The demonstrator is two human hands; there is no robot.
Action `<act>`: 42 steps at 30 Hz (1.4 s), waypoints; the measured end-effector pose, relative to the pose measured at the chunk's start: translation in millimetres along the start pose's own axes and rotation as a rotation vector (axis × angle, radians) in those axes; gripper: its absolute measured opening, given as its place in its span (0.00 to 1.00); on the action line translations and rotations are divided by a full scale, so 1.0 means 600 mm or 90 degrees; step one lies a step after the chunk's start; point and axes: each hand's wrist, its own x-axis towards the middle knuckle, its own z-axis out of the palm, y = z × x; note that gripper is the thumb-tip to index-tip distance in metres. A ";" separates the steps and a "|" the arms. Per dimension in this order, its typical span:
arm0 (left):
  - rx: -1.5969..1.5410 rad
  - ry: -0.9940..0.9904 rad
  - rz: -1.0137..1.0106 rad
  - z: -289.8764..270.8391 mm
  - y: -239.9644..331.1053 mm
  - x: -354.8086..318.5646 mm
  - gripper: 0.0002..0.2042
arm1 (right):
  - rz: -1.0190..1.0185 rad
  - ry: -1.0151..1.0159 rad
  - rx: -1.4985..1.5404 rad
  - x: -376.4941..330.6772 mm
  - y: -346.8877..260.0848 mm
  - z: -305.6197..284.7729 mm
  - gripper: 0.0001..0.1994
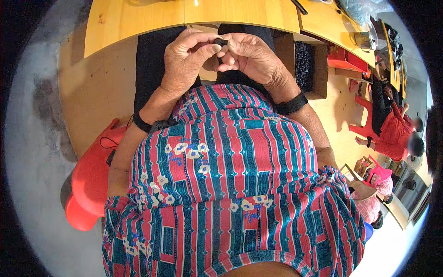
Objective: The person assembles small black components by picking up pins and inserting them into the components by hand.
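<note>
Both my hands meet over my lap, just below the front edge of the yellow wooden table [240, 15]. A small black piece [222, 43] is pinched between their fingertips; its exact kind is too small and too covered to tell. My left hand [187, 55] closes on it with thumb and index finger. My right hand [254, 56] grips its other side, fingers curled in. The fingers hide most of the piece. Dark bands circle both wrists.
An open cardboard box [318, 69] full of small dark pieces stands right of my lap. Beyond it is a red bin [350, 61]. A red stool [99, 171] is at my left. A glass mug [365, 41] sits on the table. Other people sit farther right.
</note>
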 end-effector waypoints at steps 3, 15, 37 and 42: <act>-0.016 -0.005 0.007 0.003 0.004 -0.001 0.09 | -0.004 -0.037 0.031 -0.001 0.004 -0.003 0.14; -0.031 0.017 0.022 0.005 -0.001 -0.004 0.09 | -0.042 -0.023 0.022 0.002 0.013 0.010 0.14; -0.333 -0.054 -0.339 0.001 0.011 -0.008 0.17 | -0.429 0.126 -0.867 -0.006 -0.001 0.034 0.18; -0.318 -0.021 -0.336 0.005 0.010 -0.011 0.16 | -0.435 0.147 -0.854 -0.005 0.006 0.032 0.18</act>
